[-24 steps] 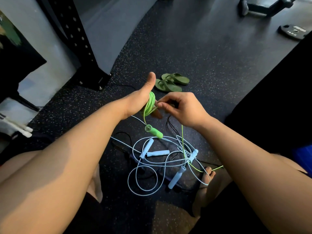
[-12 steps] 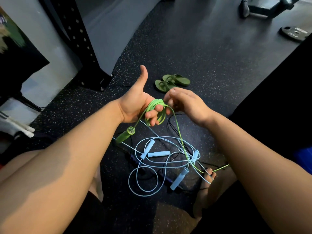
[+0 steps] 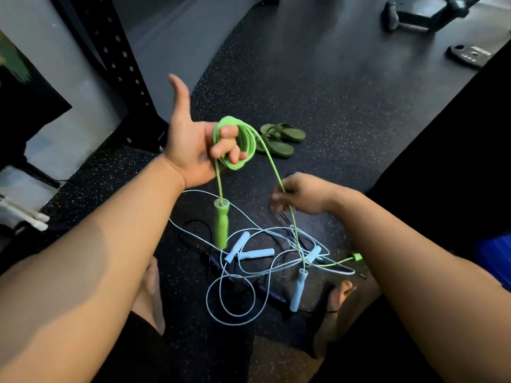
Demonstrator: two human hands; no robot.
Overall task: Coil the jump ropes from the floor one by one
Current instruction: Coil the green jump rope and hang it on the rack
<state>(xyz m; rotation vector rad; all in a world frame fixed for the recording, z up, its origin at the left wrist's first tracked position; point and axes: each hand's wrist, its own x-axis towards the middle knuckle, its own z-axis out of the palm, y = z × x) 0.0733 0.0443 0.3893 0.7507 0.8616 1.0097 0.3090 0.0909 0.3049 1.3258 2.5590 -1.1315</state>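
Note:
My left hand [image 3: 193, 145] is raised, thumb up, with its fingers curled through several loops of the green jump rope [image 3: 243, 139]. One green handle [image 3: 221, 225] dangles below that hand. My right hand [image 3: 301, 194] sits lower and to the right, pinching the free green strand that runs down to the floor. The other green handle [image 3: 356, 257] lies on the floor by my right forearm. Light blue jump ropes [image 3: 235, 297] with pale handles [image 3: 255, 254] lie tangled on the floor below both hands, mixed with a thin black rope [image 3: 193, 225].
Green flip-flops [image 3: 279, 139] lie on the speckled rubber floor [image 3: 331, 106] beyond my hands. A black perforated rack post [image 3: 110, 51] stands at the left, a weight plate [image 3: 470, 55] at the far right. My bare feet [image 3: 340, 294] flank the rope pile.
My left hand rose with the green coil, and the green handle swung to hang straight down. My right hand dropped away from the coil, sliding down the free strand.

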